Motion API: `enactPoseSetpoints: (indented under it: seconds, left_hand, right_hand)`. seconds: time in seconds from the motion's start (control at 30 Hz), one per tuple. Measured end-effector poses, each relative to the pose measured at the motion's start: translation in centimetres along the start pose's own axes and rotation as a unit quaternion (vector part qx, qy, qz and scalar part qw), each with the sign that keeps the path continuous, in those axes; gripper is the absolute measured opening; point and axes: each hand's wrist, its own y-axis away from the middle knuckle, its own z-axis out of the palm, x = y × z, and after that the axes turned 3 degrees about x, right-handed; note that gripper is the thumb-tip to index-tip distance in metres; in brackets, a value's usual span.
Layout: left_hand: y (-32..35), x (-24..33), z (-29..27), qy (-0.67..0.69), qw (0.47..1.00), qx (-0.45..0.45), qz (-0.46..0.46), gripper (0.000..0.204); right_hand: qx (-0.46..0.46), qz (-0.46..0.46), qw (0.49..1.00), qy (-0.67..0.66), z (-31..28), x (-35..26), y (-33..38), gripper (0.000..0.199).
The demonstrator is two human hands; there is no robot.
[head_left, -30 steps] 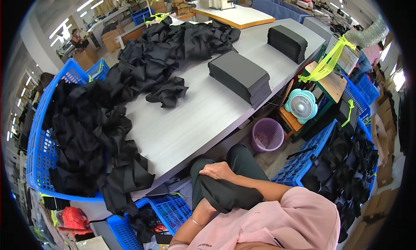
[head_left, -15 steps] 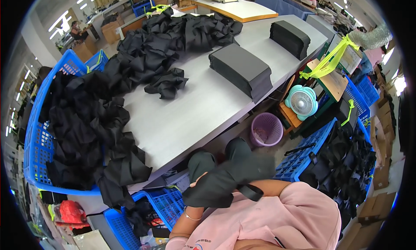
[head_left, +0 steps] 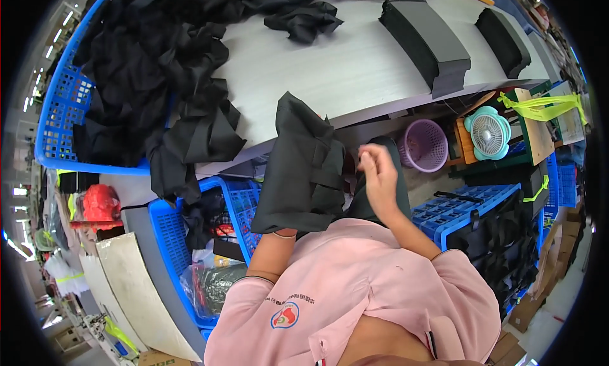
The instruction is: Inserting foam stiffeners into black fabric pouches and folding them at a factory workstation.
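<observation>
Below the counter edge, a black cloth hangs over the left hand, which is hidden under it, so I cannot tell its grip. Just right of the cloth, the right hand is raised, fingers loosely curled, holding nothing. More black cloth spills from a blue basket onto the counter, well left of two grey stacks.

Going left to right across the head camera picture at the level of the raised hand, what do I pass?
Red bag → blue crate → black cloth piece draped over the left hand → right hand, open → purple basket → small teal fan.
</observation>
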Motion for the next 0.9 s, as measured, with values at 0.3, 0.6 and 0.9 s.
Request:
enactPoseSetpoints:
  seconds: [0.3,0.6,0.9]
  left_hand:
    - [0.7,-0.3,-0.1,-0.019,1.0,0.011,-0.002,0.04]
    - [1.0,-0.2,0.2,-0.031,0.999,0.023,0.013,0.04]
    - [0.5,-0.2,0.7,-0.04,0.999,0.024,0.029,0.041]
  right_hand:
    - [-0.025,0.021,0.995,-0.09,2.7,-1.4,-4.2,0.038]
    - [-0.173,0.171,0.922,-0.301,0.5,-2.7,-4.9,0.063]
    - [-0.066,-0.072,0.995,0.023,1.1,-2.3,-2.9,0.076]
